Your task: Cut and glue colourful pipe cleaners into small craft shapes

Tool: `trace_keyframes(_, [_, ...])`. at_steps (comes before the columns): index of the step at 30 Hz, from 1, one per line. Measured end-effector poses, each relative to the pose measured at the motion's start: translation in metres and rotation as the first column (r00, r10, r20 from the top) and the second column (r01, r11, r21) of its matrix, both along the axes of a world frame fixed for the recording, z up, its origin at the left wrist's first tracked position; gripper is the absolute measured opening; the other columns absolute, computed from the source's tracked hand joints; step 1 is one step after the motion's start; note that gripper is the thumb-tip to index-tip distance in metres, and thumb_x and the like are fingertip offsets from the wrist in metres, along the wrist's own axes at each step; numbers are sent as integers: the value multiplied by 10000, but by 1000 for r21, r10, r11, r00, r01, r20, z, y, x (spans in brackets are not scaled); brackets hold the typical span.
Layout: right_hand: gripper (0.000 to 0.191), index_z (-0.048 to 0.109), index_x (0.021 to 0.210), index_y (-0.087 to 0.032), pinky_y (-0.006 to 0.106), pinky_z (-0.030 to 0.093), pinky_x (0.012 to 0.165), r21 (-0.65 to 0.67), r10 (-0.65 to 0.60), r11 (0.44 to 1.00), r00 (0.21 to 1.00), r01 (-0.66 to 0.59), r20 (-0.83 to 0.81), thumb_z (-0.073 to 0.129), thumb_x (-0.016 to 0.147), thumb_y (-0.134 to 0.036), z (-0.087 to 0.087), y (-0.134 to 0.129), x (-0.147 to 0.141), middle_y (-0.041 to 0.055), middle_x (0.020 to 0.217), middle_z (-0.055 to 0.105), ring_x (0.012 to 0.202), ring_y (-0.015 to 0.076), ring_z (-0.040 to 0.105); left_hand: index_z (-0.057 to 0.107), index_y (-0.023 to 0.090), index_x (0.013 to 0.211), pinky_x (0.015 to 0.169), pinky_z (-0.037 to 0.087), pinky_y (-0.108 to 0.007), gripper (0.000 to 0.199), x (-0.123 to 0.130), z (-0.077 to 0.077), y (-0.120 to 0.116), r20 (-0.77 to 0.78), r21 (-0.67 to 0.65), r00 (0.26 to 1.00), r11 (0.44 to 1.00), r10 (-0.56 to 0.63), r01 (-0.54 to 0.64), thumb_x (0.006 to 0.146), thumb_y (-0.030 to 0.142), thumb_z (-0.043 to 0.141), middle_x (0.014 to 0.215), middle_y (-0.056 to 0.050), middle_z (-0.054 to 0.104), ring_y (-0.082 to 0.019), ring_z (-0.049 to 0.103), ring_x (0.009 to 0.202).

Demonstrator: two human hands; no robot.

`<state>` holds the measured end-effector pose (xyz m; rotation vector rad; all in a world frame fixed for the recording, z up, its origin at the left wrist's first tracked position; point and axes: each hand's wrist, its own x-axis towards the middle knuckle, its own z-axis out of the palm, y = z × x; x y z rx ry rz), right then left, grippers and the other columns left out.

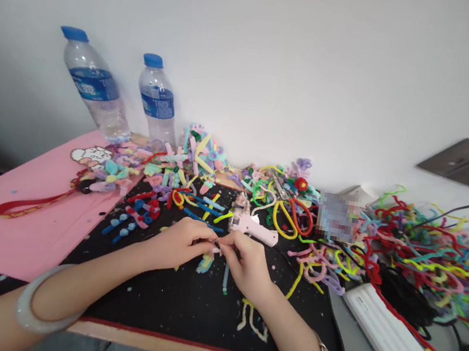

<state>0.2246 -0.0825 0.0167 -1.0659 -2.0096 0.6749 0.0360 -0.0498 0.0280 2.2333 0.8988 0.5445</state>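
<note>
My left hand point(181, 242) and my right hand point(247, 260) meet over the black mat point(160, 306), fingertips pinched together on a small whitish piece that they mostly hide. Just below the left fingertips is a small pastel pipe-cleaner piece point(205, 262). A pink glue gun point(255, 226) lies right behind my right hand. A clear glue stick point(226, 278) is on the mat between the wrists. Blue pipe-cleaner pieces point(199, 215) lie behind my left hand.
Two water bottles point(93, 85) point(157, 98) stand by the wall. Colourful pipe cleaners point(440, 249) heap at the right, near a white power strip point(402, 350). Scissors point(285, 219) lie behind the glue gun. Pink sheet point(1, 215) with a red strap point(34, 206) is at left.
</note>
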Motion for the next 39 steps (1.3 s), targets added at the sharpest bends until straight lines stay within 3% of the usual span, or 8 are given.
trace_keyframes(8, [39, 500, 867, -208, 220, 399, 547, -148, -59, 988, 991, 41, -123, 529, 878, -231, -1, 0, -3, -26, 678, 547, 578, 117, 514, 667, 157, 651, 636, 396, -198, 262, -1, 1, -1, 65, 91, 998, 996, -22, 16, 866, 114, 523, 640, 4, 634, -109, 566, 638])
trace_keyframes(13, [274, 422, 664, -200, 232, 294, 498, -188, -206, 964, 977, 191, -63, 418, 922, -292, 4, -3, -6, -50, 553, 421, 503, 100, 394, 666, 151, 707, 650, 432, -236, 281, -1, -4, -3, 153, 249, 988, 968, -9, -30, 919, 189, 486, 657, -24, 656, -137, 576, 663])
trace_keyframes(20, [337, 367, 600, -193, 242, 244, 501, -313, -263, 915, 965, 254, 13, 409, 902, -335, 1, -6, -18, -57, 538, 357, 515, 93, 337, 623, 153, 711, 661, 454, -288, 324, 3, -7, -6, 22, 631, 999, 776, -40, 17, 936, 145, 389, 660, -52, 631, -158, 562, 660])
trace_keyframes(23, [319, 338, 584, -197, 241, 234, 499, -349, -292, 895, 956, 277, 11, 403, 880, -299, 0, -5, -20, -59, 538, 331, 527, 95, 322, 600, 157, 667, 619, 431, -282, 344, 6, -6, -8, -32, 704, 999, 710, -9, 29, 932, 132, 383, 614, -40, 598, -156, 538, 628])
trace_keyframes(27, [295, 304, 586, -206, 239, 220, 492, -334, -289, 903, 957, 270, -8, 407, 858, -257, 1, -4, -18, -64, 543, 309, 526, 94, 292, 587, 156, 641, 578, 400, -287, 346, 9, -5, -10, -65, 730, 997, 683, 27, 29, 928, 137, 396, 586, -36, 573, -159, 511, 594])
trace_keyframes(30, [279, 297, 612, -210, 238, 221, 499, -269, -219, 941, 975, 204, -29, 396, 873, -227, 4, -2, -15, -67, 555, 304, 531, 96, 284, 604, 155, 679, 607, 420, -285, 324, 8, -4, -9, -20, 707, 1000, 707, -2, 16, 928, 136, 398, 610, -43, 588, -160, 531, 612])
trace_keyframes(33, [275, 288, 635, -212, 240, 225, 510, -195, -141, 972, 990, 134, -27, 387, 892, -203, 7, -2, -12, -66, 568, 310, 538, 99, 289, 622, 153, 725, 639, 439, -279, 307, 5, -4, -7, 35, 625, 998, 780, -59, 24, 934, 148, 397, 650, -53, 614, -161, 558, 647])
trace_keyframes(39, [271, 280, 655, -215, 236, 240, 518, -101, -40, 994, 998, 35, -45, 388, 899, -170, 12, -3, -7, -59, 594, 324, 542, 100, 313, 644, 148, 738, 656, 423, -227, 277, -1, 4, -4, 123, 297, 982, 950, -140, 98, 931, 170, 447, 670, -28, 639, -128, 566, 649])
